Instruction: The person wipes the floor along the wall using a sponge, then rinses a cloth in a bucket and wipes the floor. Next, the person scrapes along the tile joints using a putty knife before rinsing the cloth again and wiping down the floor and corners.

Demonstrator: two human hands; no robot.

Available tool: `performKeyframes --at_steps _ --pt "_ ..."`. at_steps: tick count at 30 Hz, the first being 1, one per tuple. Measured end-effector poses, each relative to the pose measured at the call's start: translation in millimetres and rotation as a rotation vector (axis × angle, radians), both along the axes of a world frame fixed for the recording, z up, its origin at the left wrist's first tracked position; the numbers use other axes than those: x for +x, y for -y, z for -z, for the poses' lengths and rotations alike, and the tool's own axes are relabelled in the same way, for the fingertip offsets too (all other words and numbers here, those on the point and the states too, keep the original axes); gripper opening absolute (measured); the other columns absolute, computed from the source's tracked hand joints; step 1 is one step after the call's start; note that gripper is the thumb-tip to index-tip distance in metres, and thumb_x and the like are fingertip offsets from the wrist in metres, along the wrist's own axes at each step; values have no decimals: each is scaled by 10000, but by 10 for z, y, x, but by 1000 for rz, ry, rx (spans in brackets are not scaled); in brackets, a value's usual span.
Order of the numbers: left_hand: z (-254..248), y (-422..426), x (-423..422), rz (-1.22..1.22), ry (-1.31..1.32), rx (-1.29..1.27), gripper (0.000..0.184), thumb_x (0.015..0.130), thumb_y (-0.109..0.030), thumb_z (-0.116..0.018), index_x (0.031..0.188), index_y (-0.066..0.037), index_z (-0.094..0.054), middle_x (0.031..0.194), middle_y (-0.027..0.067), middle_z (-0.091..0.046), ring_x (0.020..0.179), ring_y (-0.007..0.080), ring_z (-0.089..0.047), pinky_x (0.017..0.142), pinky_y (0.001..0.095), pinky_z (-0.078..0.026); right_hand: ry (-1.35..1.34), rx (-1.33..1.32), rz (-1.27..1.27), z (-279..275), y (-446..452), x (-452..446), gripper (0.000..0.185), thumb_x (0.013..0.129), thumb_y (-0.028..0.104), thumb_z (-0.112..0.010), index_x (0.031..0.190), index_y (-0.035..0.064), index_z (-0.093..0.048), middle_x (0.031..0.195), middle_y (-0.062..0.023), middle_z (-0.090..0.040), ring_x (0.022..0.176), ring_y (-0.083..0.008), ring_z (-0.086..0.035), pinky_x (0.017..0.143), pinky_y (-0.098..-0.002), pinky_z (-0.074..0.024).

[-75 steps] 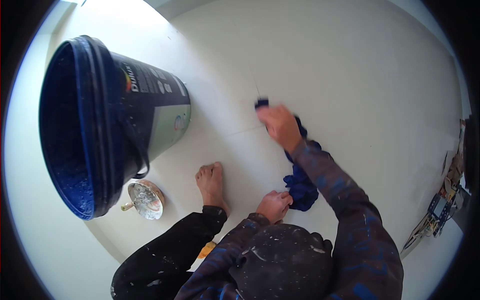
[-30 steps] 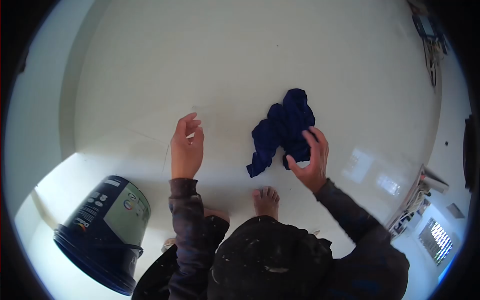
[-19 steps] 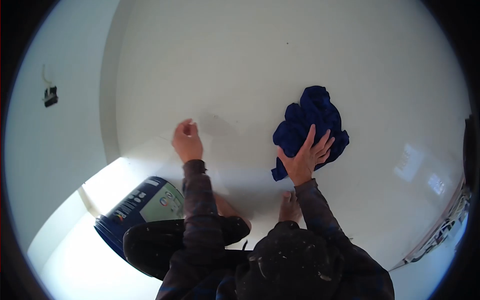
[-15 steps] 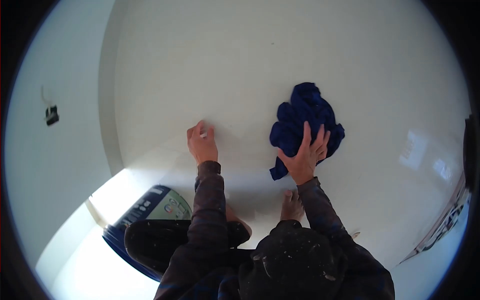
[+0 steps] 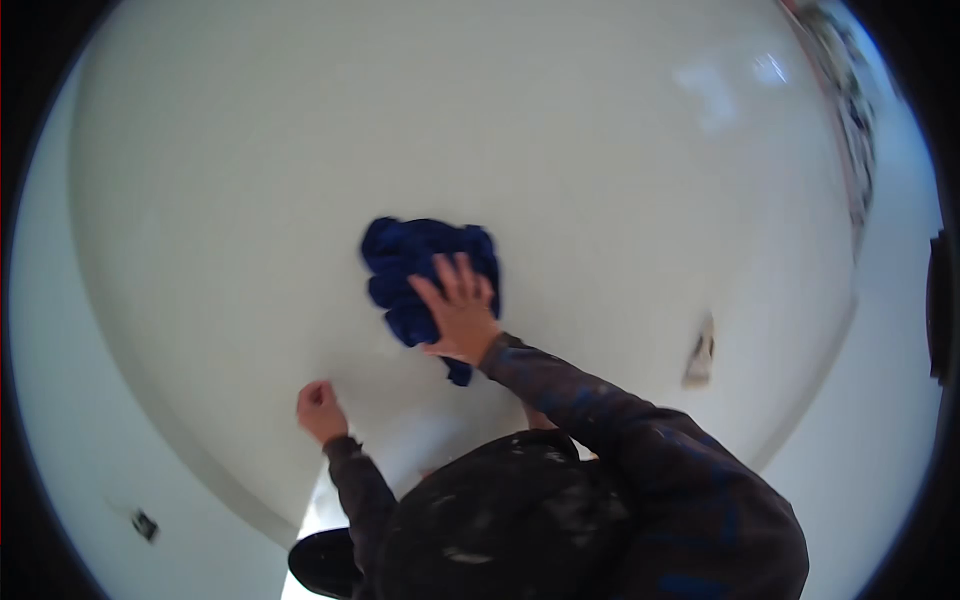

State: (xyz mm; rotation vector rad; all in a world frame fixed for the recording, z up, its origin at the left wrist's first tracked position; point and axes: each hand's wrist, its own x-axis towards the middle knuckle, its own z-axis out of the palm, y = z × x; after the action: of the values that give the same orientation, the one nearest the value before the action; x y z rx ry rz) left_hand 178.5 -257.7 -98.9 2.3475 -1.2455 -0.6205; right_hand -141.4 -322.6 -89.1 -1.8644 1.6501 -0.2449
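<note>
A crumpled dark blue cloth (image 5: 405, 245) lies on the pale, smooth floor (image 5: 580, 170), near the middle of the view. On top of it rests my right hand (image 5: 463, 310), fingers spread and palm down, pressing on the fabric without closing around it. My left hand (image 5: 321, 410) is to the lower left, apart from the cloth, with its fingers curled together near the floor. Whether something small sits inside those fingers cannot be made out.
A small pale and brown object (image 5: 700, 355), too blurred to name, lies to the right. A wall socket box with wires (image 5: 144, 524) is at the lower left. Patterned material (image 5: 852, 110) runs along the upper right edge. Walls bound both sides.
The view has turned and shifted. The blue cloth, under my right hand, now appears further left and is bunched differently. My left hand has curled more tightly; the bucket has left the view.
</note>
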Motion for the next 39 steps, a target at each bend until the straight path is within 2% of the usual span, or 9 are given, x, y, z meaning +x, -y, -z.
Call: performKeyframes --at_steps 2,7,8,15,19,21,25,29,39 --pt "-658 110 -129 -41 -120 -28 112 938 -73 -714 1016 7 -719 875 76 -713 764 159 -659 698 314 -555 51 12 24 -31 -6 -33 1224 595 415 -957 1608 283 -283 1694 -202 -95 1562 -489 -21 1154 -674 -188" --pt "-2102 -488 72 -147 181 -213 157 977 -122 -704 1034 23 -707 923 90 -714 818 177 -671 767 318 -577 148 -141 110 7 -75 -70 1159 573 362 -976 1558 281 -370 1673 -159 -190 1570 -422 -104 1146 -613 -234" --pt "-2209 -665 141 -196 241 -217 158 976 -124 -701 1032 24 -707 922 90 -713 818 179 -670 767 320 -576 146 -173 122 -51 -98 -126 1074 591 334 -966 1520 282 -430 1631 -143 -278 1530 -402 -221 1109 -575 -295" --pt "-2446 -1435 333 -398 426 -140 167 973 -132 -678 1020 26 -705 921 90 -703 817 188 -661 773 331 -567 215 -371 -101 2 186 -748 754 613 160 -895 1321 248 -653 1482 -84 -455 1243 -378 -486 967 -440 -445" --pt "-2443 -1627 369 -453 440 -121 173 972 -137 -664 1013 27 -705 920 90 -698 817 194 -657 777 337 -562 716 -165 -214 8 723 -1589 698 653 103 -846 1324 181 -668 1469 -79 -541 1308 -330 -519 1138 -451 -414" --pt "-2522 -1651 400 -478 459 -95 177 971 -139 -658 1009 28 -704 919 90 -695 817 196 -654 778 340 -559 564 -238 -176 -332 827 -1778 650 712 79 -821 1336 155 -653 1492 -93 -530 1361 -323 -501 1143 -452 -405" --pt "-2557 -1763 426 -519 466 -76 185 969 -144 -645 1002 29 -703 918 90 -689 817 202 -650 782 347 -554 218 -289 398 -541 -204 -1909 431 809 81 -788 1228 83 -687 1267 -157 -628 1179 -346 -610 971 -420 -523" --pt "-2634 -1816 448 -541 487 -72 194 968 -149 -631 995 30 -703 918 90 -684 817 207 -645 785 353 -549 141 -120 421 -302 -1415 -1719 210 875 98 -723 1078 53 -695 1073 -100 -639 965 -306 -647 819 -405 -557" --pt "-2835 -2087 501 -576 507 -127 219 964 -161 -598 977 33 -701 915 91 -670 816 221 -634 794 369 -536 124 -174 308 -147 -1271 -1717 134 882 81 -693 1013 54 -687 1028 -90 -630 950 -303 -645 782 -419 -563"
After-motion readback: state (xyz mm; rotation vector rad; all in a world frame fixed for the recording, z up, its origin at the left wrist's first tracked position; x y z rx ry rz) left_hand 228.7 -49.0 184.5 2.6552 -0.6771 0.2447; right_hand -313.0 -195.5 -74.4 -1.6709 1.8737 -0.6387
